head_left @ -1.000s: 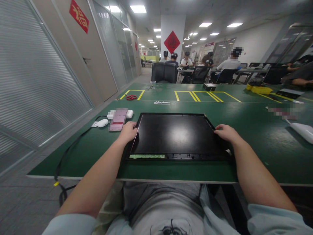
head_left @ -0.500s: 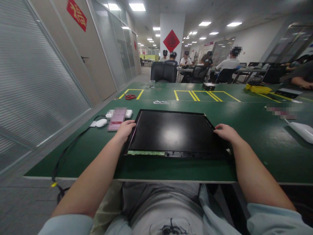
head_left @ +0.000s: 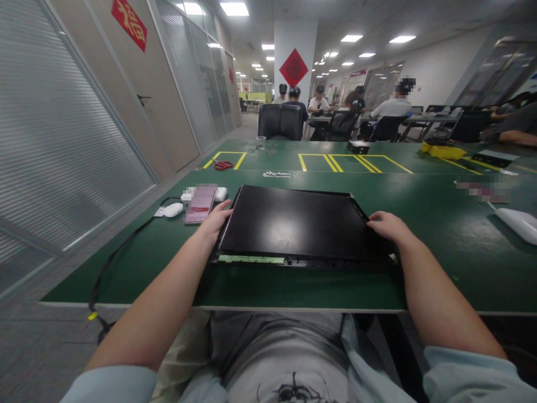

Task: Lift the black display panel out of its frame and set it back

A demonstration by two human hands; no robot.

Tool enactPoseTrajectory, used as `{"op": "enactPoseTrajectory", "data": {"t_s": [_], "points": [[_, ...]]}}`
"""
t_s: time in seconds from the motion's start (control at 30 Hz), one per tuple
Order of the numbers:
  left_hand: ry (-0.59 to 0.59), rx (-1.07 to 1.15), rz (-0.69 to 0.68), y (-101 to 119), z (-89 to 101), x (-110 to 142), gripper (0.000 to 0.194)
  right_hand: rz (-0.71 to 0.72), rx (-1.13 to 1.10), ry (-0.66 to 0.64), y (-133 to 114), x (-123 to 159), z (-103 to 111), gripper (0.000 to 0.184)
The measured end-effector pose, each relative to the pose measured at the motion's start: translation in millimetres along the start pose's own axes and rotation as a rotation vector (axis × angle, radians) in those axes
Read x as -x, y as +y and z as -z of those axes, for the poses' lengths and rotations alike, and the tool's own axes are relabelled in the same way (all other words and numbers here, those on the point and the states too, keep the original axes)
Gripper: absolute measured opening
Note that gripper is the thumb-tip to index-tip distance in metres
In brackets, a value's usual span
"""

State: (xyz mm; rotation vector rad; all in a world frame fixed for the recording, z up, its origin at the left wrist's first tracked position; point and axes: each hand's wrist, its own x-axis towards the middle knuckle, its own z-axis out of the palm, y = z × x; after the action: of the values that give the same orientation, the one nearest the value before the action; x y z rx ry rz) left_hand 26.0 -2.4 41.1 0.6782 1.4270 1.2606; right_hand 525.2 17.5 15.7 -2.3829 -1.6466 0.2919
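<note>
A black LCD panel (head_left: 289, 221) lies in front of me, its left side raised out of the black frame (head_left: 335, 262) around it. A green circuit strip (head_left: 251, 259) shows along the near edge. At the left edge, my left hand (head_left: 215, 218) grips the raised panel side, one finger stretched out and the other fingertips partly hidden. My right hand (head_left: 388, 225) is closed on the right edge of the frame, thumb and fingers pinched there.
On the green table (head_left: 302, 294), a phone (head_left: 200, 204) and a white device on a black cable (head_left: 173, 210) lie left. Beyond are red-handled scissors (head_left: 223, 165), a plastic cup (head_left: 260, 143) and a yellow tray (head_left: 442, 151). A white mouse-like object (head_left: 518, 224) is right.
The panel's left side has risen from the frame, tilting the panel down to the right. My left hand has moved slightly up with it; my right hand stays put.
</note>
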Motion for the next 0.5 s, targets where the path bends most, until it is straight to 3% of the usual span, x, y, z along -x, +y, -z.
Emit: {"op": "enactPoseTrajectory", "data": {"t_s": [0.13, 0.5], "points": [[-0.027, 0.012, -0.019, -1.8, -1.5, 4.2, 0.082, -0.008, 0.011, -0.003, 1.1, -0.9, 1.2, 0.027], [-0.031, -0.007, -0.194, -8.4, -5.4, 3.8, 0.048, 0.001, 0.004, 0.021, 4.0, -3.6, -1.4, 0.024]]}}
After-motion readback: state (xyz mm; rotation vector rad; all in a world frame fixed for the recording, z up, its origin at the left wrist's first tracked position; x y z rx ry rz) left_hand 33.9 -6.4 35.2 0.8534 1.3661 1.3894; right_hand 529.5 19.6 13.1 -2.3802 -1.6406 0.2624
